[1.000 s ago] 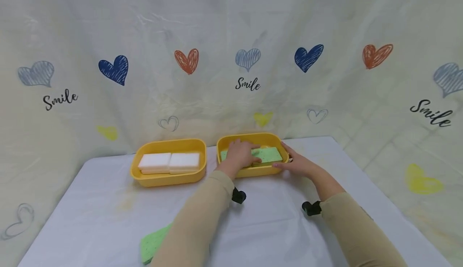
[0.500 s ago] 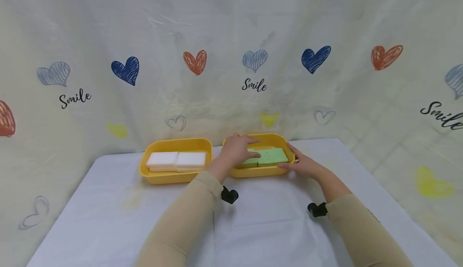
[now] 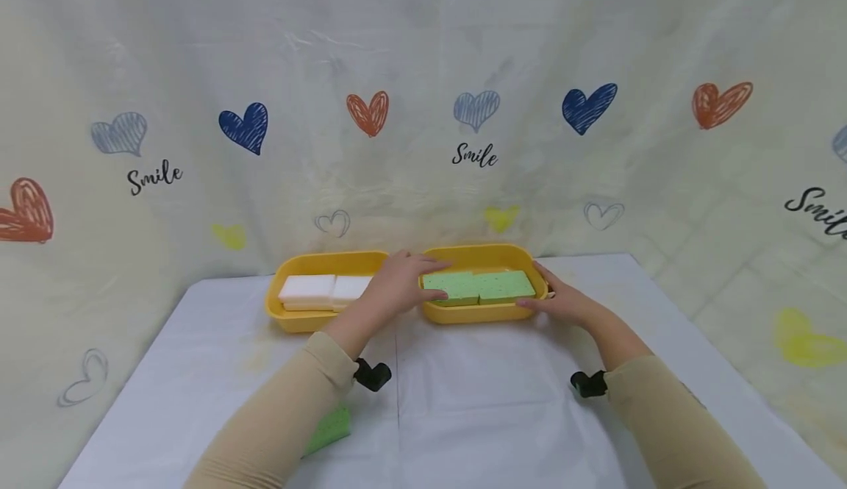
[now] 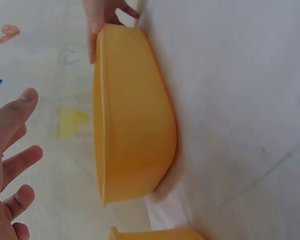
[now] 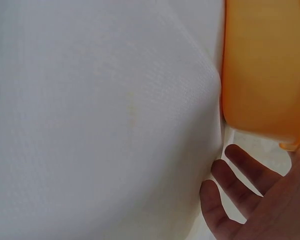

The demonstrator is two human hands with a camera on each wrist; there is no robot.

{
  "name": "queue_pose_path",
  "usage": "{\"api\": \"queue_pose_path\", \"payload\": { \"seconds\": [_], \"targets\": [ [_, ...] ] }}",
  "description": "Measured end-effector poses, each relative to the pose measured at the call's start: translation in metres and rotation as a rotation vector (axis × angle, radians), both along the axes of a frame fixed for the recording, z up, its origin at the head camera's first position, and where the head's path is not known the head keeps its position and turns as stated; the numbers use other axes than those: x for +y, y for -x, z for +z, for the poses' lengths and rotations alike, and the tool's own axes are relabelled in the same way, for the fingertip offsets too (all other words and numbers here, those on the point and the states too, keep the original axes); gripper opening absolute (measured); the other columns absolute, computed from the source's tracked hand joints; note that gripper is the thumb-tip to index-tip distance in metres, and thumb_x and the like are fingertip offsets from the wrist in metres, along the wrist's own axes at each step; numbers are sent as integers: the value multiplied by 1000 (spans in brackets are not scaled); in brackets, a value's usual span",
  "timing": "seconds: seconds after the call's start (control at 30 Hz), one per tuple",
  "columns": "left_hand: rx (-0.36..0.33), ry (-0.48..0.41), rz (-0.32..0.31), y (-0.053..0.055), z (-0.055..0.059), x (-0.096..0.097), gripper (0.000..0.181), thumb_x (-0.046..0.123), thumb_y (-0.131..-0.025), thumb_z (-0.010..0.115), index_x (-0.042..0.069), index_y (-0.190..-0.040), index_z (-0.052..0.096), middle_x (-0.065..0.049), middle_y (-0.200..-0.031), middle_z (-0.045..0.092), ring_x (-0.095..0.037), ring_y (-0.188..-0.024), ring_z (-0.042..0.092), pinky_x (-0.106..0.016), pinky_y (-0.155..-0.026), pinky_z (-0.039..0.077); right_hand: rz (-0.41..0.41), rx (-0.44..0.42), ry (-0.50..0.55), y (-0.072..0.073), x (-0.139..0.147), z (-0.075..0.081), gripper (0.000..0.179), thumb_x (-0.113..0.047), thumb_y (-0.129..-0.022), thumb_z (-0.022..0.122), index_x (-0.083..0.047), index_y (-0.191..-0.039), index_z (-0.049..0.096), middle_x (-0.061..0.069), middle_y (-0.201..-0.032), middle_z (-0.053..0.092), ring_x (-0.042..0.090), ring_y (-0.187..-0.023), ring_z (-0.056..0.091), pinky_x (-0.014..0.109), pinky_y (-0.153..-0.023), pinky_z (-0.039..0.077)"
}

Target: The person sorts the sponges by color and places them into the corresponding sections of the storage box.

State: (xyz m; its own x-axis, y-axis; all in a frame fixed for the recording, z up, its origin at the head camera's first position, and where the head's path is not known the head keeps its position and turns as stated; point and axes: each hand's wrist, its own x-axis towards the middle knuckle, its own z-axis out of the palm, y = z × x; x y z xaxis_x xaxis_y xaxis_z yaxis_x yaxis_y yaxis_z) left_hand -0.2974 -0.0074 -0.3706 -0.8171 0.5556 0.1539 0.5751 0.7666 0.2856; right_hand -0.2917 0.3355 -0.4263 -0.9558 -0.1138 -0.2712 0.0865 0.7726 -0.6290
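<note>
In the head view, two green sponge blocks (image 3: 506,287) lie side by side in the right yellow plastic container (image 3: 483,314). My left hand (image 3: 397,283) is above the gap between the two containers, its fingers spread and nothing in them; the left wrist view shows its fingers apart from the container wall (image 4: 135,115). At the right end of that container, my right hand (image 3: 562,301) holds the rim with thumb and forefinger, while its other fingers (image 5: 237,187) extend loosely below the rim in the right wrist view.
The left yellow container (image 3: 301,321) holds white sponge blocks (image 3: 307,290), partly covered by my left hand. Another green sponge (image 3: 331,430) lies on the white tablecloth (image 3: 476,401), half hidden by my left sleeve. A heart-patterned sheet (image 3: 410,187) hangs behind.
My left hand has lifted off the green sponges and moved left, out of the right container, uncovering both blocks. The right hand stays at the rim. The head view has turned slightly left.
</note>
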Motion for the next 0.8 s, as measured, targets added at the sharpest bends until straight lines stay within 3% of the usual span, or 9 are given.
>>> {"api": "queue_pose_path", "payload": {
  "seconds": [0.13, 0.27, 0.47, 0.57, 0.7, 0.8],
  "targets": [
    [8, -15, 4, -15, -2, -26, 56, 49, -86, 74, 35, -139, 59, 4, -139, 59, -27, -124, 49, -45, -106, 39, -5, -14, -4, 1, -1, -1, 114, -63, -85, 66, -24, -159, -10, 31, -160, 6, 57, -142, 12, 75, -108, 15],
    [0, 7, 31, -28, -6, -53, 55, 50, -86, 74, 36, -137, 61, 4, -136, 61, -30, -124, 50, -49, -108, 37, -2, -16, -7, 3, -1, -2, 115, -65, -84, 66, -24, -159, -10, 31, -160, 6, 58, -141, 13, 76, -107, 16],
    [-83, -38, 66, -53, -19, -94, 53, 48, -82, 78, 32, -131, 66, 8, -131, 64, -22, -113, 53, -41, -97, 41, -2, -20, -15, 2, 1, -2, 114, -66, -85, 65, -24, -159, -12, 31, -160, 4, 58, -141, 12, 76, -107, 15],
    [-102, -49, 65, -68, -27, -113, 53, 48, -80, 80, 29, -128, 69, 9, -127, 66, -20, -115, 56, -41, -99, 43, -5, -14, -26, 3, 2, -3, 115, -67, -84, 64, -24, -159, -12, 32, -160, 5, 58, -141, 13, 76, -107, 16],
    [-152, -15, 75, -87, -39, -136, 50, 47, -80, 80, 29, -126, 71, 9, -125, 67, -21, -120, 56, -48, -104, 41, 8, -6, -34, 3, 1, -4, 115, -68, -84, 64, -22, -159, -11, 33, -159, 6, 59, -140, 14, 77, -106, 17],
    [-191, 18, 91, -101, -46, -151, 50, 47, -80, 80, 30, -125, 71, 10, -123, 68, -21, -115, 56, -48, -99, 42, 13, -5, -28, 4, 0, -5, 116, -68, -84, 64, -22, -159, -11, 33, -159, 7, 59, -140, 14, 76, -106, 17]
  ]
}}
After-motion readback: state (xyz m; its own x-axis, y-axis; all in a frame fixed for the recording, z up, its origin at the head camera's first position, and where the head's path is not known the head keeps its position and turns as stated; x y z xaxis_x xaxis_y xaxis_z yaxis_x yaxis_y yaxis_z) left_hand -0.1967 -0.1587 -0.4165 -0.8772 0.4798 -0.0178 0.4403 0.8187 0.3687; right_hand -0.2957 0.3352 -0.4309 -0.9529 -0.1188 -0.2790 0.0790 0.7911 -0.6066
